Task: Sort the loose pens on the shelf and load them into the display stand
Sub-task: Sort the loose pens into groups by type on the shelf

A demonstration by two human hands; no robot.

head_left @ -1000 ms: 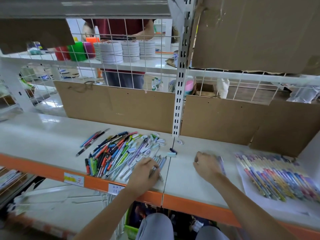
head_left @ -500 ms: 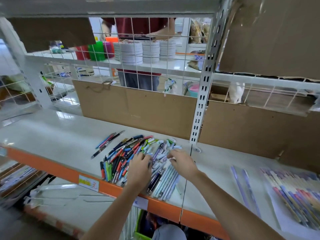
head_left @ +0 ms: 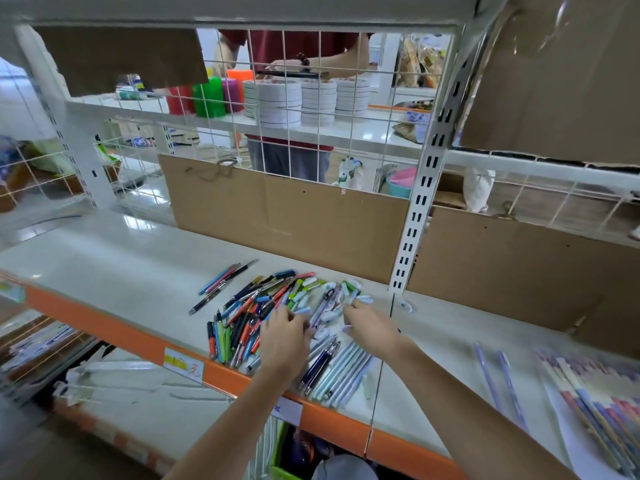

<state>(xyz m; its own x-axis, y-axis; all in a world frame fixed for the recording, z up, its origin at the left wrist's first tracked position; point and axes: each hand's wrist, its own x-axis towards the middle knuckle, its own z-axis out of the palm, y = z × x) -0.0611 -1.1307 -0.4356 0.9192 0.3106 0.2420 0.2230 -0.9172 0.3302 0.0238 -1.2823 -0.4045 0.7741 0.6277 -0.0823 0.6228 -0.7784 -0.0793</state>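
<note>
While both arms reach over the orange-edged shelf (head_left: 104,282), the left hand (head_left: 284,336) and right hand (head_left: 372,329) sit curled in the middle of the loose pens (head_left: 263,313), fingertips down among the barrels; whether either has actually pinched a pen I cannot tell. The sorting looks partly done: a row of pale blue and lilac pens (head_left: 343,372) lies parallel at the shelf's front edge, two lilac pens (head_left: 498,382) rest apart to the right, and a larger sorted batch (head_left: 595,403) lies on a white sheet further right. The mixed heap (red, green, blue, black barrels, plus pastel caps) is still a tangle, with a few strays (head_left: 221,284) beyond it. No display stand is in view, so loading seems not yet begun.
</note>
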